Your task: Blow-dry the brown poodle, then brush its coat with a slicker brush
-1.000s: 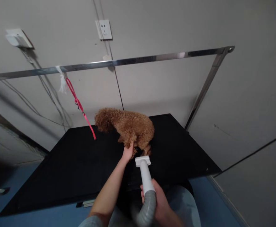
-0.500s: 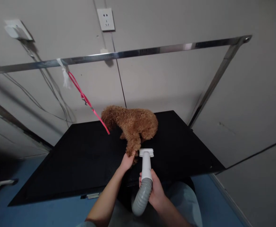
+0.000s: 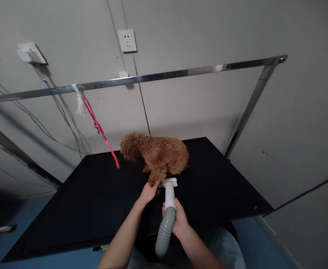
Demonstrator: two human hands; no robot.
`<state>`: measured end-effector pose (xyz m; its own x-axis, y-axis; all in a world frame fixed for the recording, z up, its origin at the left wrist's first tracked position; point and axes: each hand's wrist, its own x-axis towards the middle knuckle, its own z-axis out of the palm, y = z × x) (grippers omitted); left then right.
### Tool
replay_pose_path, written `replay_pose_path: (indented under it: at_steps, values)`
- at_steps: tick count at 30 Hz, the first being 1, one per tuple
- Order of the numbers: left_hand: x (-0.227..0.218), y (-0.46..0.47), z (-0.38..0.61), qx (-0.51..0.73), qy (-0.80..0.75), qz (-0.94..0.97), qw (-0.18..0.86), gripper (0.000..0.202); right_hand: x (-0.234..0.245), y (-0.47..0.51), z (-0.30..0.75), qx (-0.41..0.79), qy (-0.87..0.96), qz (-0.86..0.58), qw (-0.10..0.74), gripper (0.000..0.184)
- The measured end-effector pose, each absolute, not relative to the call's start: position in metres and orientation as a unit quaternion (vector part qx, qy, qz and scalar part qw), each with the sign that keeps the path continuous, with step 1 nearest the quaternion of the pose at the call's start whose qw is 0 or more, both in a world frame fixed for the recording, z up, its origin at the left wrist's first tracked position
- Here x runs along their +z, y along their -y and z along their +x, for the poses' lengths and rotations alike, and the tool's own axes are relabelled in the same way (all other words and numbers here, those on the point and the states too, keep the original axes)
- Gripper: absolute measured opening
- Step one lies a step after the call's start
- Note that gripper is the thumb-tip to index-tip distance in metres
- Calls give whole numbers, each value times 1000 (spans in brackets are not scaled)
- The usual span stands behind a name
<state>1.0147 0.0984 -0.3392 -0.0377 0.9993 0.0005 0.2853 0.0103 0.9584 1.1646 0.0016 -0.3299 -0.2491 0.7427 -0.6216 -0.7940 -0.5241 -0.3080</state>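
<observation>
A curly brown dog (image 3: 164,151) is on the black table (image 3: 96,201), its head toward the left. My left hand (image 3: 148,192) is closed around one of its front legs near the paw. In my right hand (image 3: 180,218) is a white nozzle (image 3: 169,194) with a wide flat head, joined to a grey ribbed hose (image 3: 166,229) that bends down toward me. The nozzle head is right beside the held leg; whether it touches the fur I cannot tell.
A metal bar frame (image 3: 164,76) spans above the table. From it hangs a pink leash (image 3: 99,129), its end left of the dog. Wall sockets (image 3: 128,40) and a plugged-in adapter (image 3: 30,55) with cables are on the wall behind.
My right hand has moved the nozzle slightly left, closer to the held leg. The leash's lower end has swung left, away from the dog. The whole view has tilted upward.
</observation>
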Motion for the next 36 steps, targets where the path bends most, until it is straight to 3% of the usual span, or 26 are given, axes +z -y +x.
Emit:
replay_pose_path:
  at_steps: [4, 7, 11, 19, 36]
  values:
    - [-348, -98, 1012, 421, -581, 553, 424, 43, -337, 2, 1158, 791, -26, -370, 486, 44]
    - [-353, -96, 1006, 431, -577, 549, 425, 46, -342, 7, 1162, 745, 28, -397, 536, 40]
    - [-350, -96, 1003, 432, -582, 544, 423, 49, -350, 8, 1187, 653, 168, -455, 582, 67]
    - [-343, -104, 1016, 439, -572, 552, 419, 51, -346, -15, 1243, 537, 289, -540, 581, 49]
    - [-353, -98, 1008, 452, -573, 529, 433, 43, -328, -20, 1294, 540, 412, -530, 507, 47]
